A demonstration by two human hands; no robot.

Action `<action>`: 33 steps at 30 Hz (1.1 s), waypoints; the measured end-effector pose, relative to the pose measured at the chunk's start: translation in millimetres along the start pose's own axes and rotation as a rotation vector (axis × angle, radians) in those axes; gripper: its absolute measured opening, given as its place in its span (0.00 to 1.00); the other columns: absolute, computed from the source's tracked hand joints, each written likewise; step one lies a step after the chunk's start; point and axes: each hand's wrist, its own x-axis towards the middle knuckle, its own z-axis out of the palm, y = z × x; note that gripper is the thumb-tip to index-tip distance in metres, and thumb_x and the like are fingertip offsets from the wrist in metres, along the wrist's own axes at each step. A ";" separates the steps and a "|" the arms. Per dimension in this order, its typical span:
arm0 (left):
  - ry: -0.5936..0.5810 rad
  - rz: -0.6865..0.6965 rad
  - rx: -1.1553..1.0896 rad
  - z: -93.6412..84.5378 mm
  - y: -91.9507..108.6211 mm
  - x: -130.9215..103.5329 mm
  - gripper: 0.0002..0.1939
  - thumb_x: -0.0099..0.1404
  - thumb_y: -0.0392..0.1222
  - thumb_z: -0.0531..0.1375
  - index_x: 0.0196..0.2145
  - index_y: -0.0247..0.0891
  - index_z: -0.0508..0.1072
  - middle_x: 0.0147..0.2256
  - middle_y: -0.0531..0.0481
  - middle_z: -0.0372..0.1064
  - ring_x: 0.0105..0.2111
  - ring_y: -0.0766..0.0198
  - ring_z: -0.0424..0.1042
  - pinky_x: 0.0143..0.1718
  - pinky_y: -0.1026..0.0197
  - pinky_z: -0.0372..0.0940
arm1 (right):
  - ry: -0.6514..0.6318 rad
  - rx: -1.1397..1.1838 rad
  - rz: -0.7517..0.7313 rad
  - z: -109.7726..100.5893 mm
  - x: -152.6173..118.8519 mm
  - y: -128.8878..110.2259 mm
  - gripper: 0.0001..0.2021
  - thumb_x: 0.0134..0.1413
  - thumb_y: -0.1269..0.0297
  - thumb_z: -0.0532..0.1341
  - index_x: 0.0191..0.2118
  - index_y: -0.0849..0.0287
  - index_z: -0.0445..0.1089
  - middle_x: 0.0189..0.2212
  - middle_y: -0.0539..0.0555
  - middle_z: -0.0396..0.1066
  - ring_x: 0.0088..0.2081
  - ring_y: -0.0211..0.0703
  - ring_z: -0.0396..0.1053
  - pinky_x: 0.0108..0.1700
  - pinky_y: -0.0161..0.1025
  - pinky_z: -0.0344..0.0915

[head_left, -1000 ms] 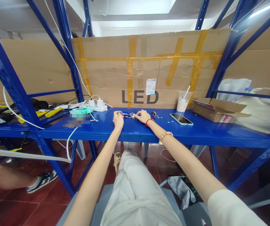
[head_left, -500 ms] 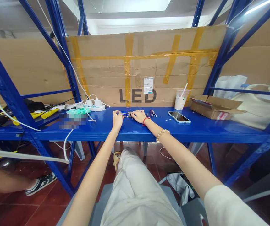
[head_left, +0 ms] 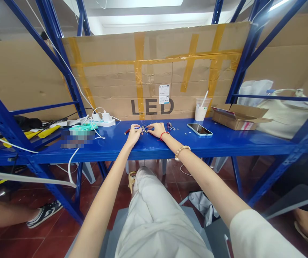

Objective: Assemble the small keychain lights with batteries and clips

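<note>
On the blue shelf top (head_left: 110,143), my left hand (head_left: 135,135) has its fingers curled at a small cluster of shiny gold-coloured and bluish pieces (head_left: 144,129). My right hand (head_left: 157,129) reaches the same cluster from the other side, thumb and fingers bent together at its edge. The fingers partly cover the pieces, so their exact kind is unclear. A small dark red object (head_left: 127,132) lies just left of my left hand. Beyond my right hand is a small purple item with a metal clip (head_left: 171,126).
A phone (head_left: 200,129), a cup with a straw (head_left: 201,109) and an open cardboard box (head_left: 240,117) stand to the right. At left are a white power strip (head_left: 107,123) with cables and a pixelated patch. Cardboard (head_left: 110,82) walls the back; blue posts flank the shelf.
The view has shifted slightly right and down. The blue piece between my hands no longer shows as a bar; a gold-coloured cluster shows there. The dark red object has come into sight by my left hand.
</note>
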 end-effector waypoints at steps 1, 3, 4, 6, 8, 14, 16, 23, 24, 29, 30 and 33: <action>-0.010 0.007 0.002 -0.3 -0.5 0.2 0.05 0.60 0.37 0.55 0.36 0.39 0.61 0.20 0.58 0.66 0.21 0.70 0.63 0.29 0.66 0.59 | 0.006 0.005 0.001 -0.7 -0.4 -0.5 0.10 0.52 0.65 0.59 0.41 0.53 0.72 0.36 0.51 0.76 0.44 0.45 0.69 0.48 0.44 0.50; -0.028 0.017 0.003 -0.8 -0.7 0.0 0.05 0.60 0.38 0.55 0.35 0.39 0.62 0.21 0.57 0.66 0.22 0.69 0.64 0.30 0.66 0.59 | 0.018 0.015 0.002 -2.2 -1.3 -1.6 0.10 0.51 0.66 0.59 0.40 0.54 0.73 0.35 0.50 0.76 0.43 0.44 0.70 0.48 0.44 0.49; -0.038 0.020 0.003 -0.9 -0.4 -0.5 0.05 0.60 0.38 0.55 0.35 0.39 0.62 0.21 0.57 0.66 0.23 0.70 0.65 0.30 0.66 0.59 | 0.023 0.019 0.001 -3.0 -1.7 -2.1 0.10 0.50 0.67 0.59 0.40 0.54 0.73 0.34 0.50 0.76 0.42 0.43 0.70 0.48 0.44 0.49; -0.058 0.023 0.000 -0.6 0.8 -1.8 0.05 0.61 0.39 0.55 0.35 0.39 0.62 0.21 0.58 0.65 0.22 0.70 0.65 0.29 0.67 0.59 | 0.032 0.027 -0.004 -4.2 -2.3 -2.9 0.11 0.49 0.68 0.59 0.39 0.54 0.73 0.34 0.49 0.76 0.41 0.42 0.70 0.48 0.44 0.49; -0.082 0.021 -0.002 0.1 2.2 -3.6 0.04 0.62 0.39 0.54 0.35 0.38 0.61 0.21 0.58 0.64 0.19 0.72 0.64 0.26 0.68 0.58 | 0.038 0.035 -0.011 -5.1 -2.5 -3.5 0.11 0.49 0.69 0.59 0.40 0.54 0.73 0.34 0.49 0.76 0.41 0.42 0.70 0.48 0.44 0.50; -0.083 0.005 0.001 2.4 2.0 -5.1 0.04 0.64 0.40 0.52 0.35 0.38 0.61 0.21 0.60 0.60 0.12 0.77 0.54 0.17 0.70 0.50 | 0.062 0.042 -0.016 -3.2 -0.4 -2.5 0.12 0.47 0.69 0.59 0.39 0.55 0.74 0.36 0.51 0.75 0.41 0.44 0.69 0.45 0.42 0.56; -0.067 0.012 0.005 2.2 -0.1 -3.4 0.03 0.63 0.40 0.53 0.35 0.38 0.62 0.21 0.59 0.61 0.13 0.77 0.54 0.18 0.70 0.52 | 0.075 0.043 -0.012 -1.5 0.8 -1.1 0.12 0.49 0.69 0.58 0.40 0.55 0.74 0.38 0.52 0.74 0.41 0.45 0.68 0.45 0.43 0.57; -0.036 0.088 0.058 -0.5 -7.4 1.7 0.11 0.56 0.34 0.59 0.39 0.36 0.69 0.29 0.51 0.68 0.31 0.68 0.68 0.39 0.63 0.62 | 0.098 0.112 0.030 4.2 3.5 7.9 0.12 0.56 0.66 0.55 0.43 0.56 0.73 0.42 0.58 0.71 0.41 0.46 0.67 0.45 0.42 0.61; -0.042 0.100 0.066 -0.6 -7.6 1.6 0.13 0.55 0.34 0.59 0.40 0.35 0.70 0.31 0.50 0.69 0.33 0.67 0.68 0.42 0.62 0.62 | 0.099 0.132 0.038 5.0 3.9 9.2 0.11 0.56 0.66 0.55 0.41 0.56 0.74 0.41 0.57 0.71 0.41 0.46 0.67 0.45 0.42 0.61; -0.098 0.145 0.087 -0.3 -5.1 0.8 0.10 0.55 0.33 0.58 0.36 0.35 0.75 0.38 0.45 0.73 0.40 0.62 0.69 0.48 0.59 0.60 | 0.144 0.290 0.065 8.0 7.7 11.1 0.09 0.51 0.60 0.61 0.34 0.58 0.75 0.37 0.57 0.73 0.39 0.45 0.70 0.44 0.42 0.64; -0.103 0.148 0.091 -0.3 -4.5 0.6 0.08 0.56 0.33 0.58 0.34 0.35 0.76 0.38 0.45 0.73 0.40 0.62 0.70 0.48 0.59 0.60 | 0.159 0.336 0.067 8.3 8.5 10.3 0.10 0.50 0.59 0.61 0.34 0.59 0.75 0.37 0.57 0.74 0.38 0.45 0.70 0.44 0.41 0.65; -0.101 0.128 0.109 -0.4 -4.0 0.0 0.08 0.57 0.35 0.57 0.32 0.33 0.76 0.35 0.44 0.74 0.30 0.63 0.71 0.40 0.59 0.65 | 0.168 0.496 0.061 8.9 10.1 6.1 0.13 0.49 0.57 0.61 0.36 0.62 0.74 0.35 0.58 0.75 0.35 0.44 0.72 0.41 0.40 0.67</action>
